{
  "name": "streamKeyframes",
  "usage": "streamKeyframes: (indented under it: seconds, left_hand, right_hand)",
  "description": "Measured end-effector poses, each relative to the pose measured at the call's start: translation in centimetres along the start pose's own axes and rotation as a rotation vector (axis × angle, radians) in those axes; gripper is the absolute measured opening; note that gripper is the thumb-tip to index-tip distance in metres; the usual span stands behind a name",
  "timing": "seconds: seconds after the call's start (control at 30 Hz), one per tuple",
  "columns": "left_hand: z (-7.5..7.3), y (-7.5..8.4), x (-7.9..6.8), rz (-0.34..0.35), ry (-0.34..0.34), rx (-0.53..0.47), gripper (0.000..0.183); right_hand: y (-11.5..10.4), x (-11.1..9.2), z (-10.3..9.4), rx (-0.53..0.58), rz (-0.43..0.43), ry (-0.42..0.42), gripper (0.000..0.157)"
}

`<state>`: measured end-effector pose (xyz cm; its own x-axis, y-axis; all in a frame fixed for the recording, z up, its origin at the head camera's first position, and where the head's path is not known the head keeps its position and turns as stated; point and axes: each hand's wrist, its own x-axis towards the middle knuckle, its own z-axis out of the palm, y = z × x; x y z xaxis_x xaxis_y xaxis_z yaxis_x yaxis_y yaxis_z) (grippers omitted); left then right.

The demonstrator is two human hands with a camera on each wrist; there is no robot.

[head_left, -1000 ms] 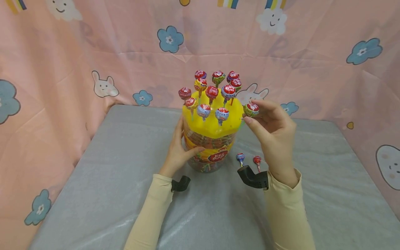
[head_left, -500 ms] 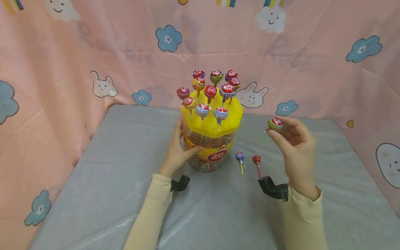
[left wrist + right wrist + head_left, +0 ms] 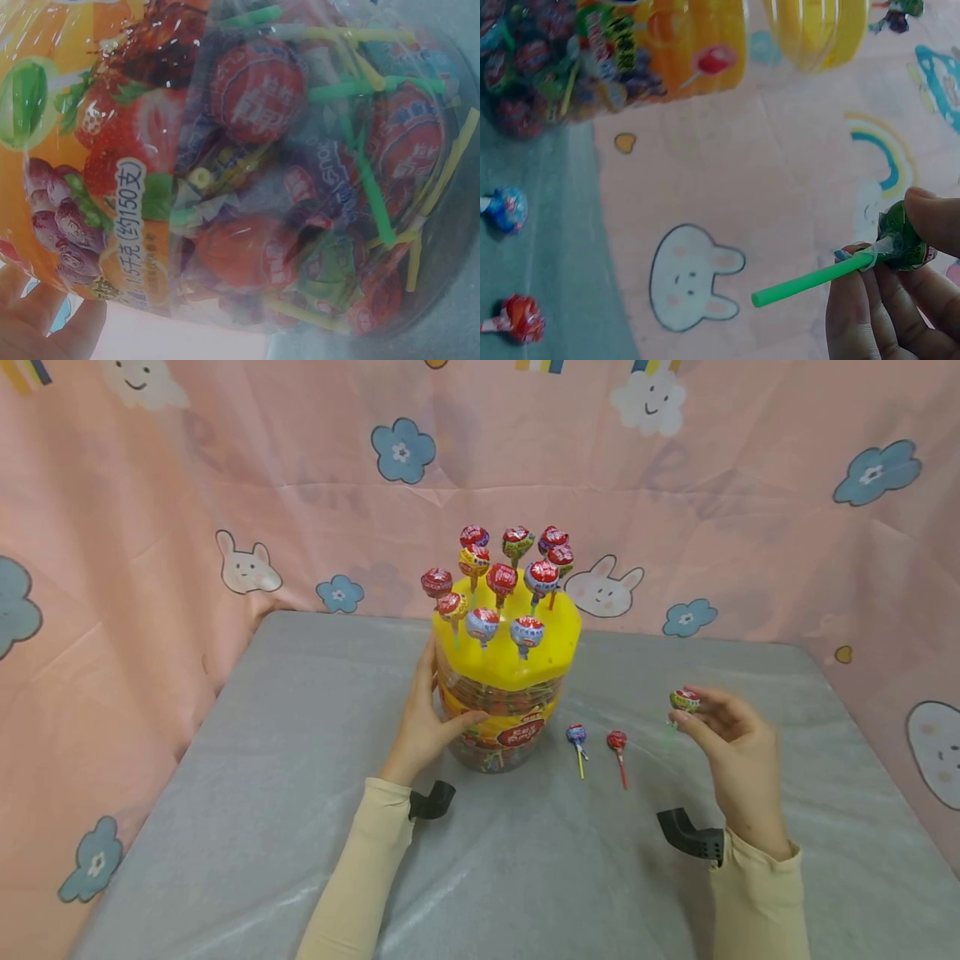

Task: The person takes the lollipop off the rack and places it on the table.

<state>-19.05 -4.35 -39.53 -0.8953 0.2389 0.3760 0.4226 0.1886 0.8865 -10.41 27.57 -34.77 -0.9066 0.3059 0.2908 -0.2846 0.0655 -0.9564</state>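
A clear plastic jar point(image 3: 501, 727) with a yellow lid point(image 3: 551, 647) stands upright on the table, wrapped lollipops inside it. Several lollipops, such as a red one point(image 3: 502, 579), stick up from the lid on their sticks. My left hand point(image 3: 427, 727) grips the jar's left side, thumb across the label; its fingers are partly hidden behind the jar. Off to the right, above the table, my right hand point(image 3: 738, 752) pinches a green-and-red lollipop point(image 3: 685, 699) by its wrapped head. Its green stick point(image 3: 810, 281) points away from the fingers in the right wrist view.
Between the jar and my right hand, a blue lollipop point(image 3: 576, 734) and a red lollipop point(image 3: 617, 741) lie on the grey-covered table point(image 3: 510, 877). A pink patterned curtain point(image 3: 315, 460) hangs behind the table. Black camera mounts sit at both wrists.
My right hand has moved away from the lid, rightward and down toward the table, with the green-and-red lollipop still pinched. My left hand has stayed on the jar.
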Motion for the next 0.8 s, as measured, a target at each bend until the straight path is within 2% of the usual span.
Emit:
streamKeyframes:
  seconds: [0.13,0.33,0.43,0.57,0.63,0.8]
  left_hand:
    - [0.0,-0.1,0.0,0.006,0.001,-0.011,0.108]
    - [0.1,0.0,0.0,0.000,0.000,-0.015,0.110]
    - [0.2,0.0,0.0,-0.004,0.003,-0.013,0.113]
    - [0.2,0.1,0.0,-0.013,0.002,-0.013,0.113]
    - [0.2,0.1,0.0,-0.019,0.000,-0.016,0.111]
    - [0.1,0.1,0.0,-0.015,-0.004,-0.019,0.105]
  right_hand:
    - [0.9,0.1,-0.7,-0.014,0.021,-0.007,0.030]
    - [2.4,0.5,-1.7,-0.083,0.109,-0.032,0.028]
    - [3.4,0.8,-2.2,-0.195,0.165,-0.059,0.028]
    - [4.9,1.3,-2.8,-0.416,0.245,-0.101,0.036]
    - [5.7,1.5,-3.2,-0.493,0.274,-0.118,0.040]
    - [7.5,1.7,-3.8,-0.519,0.319,-0.138,0.043]
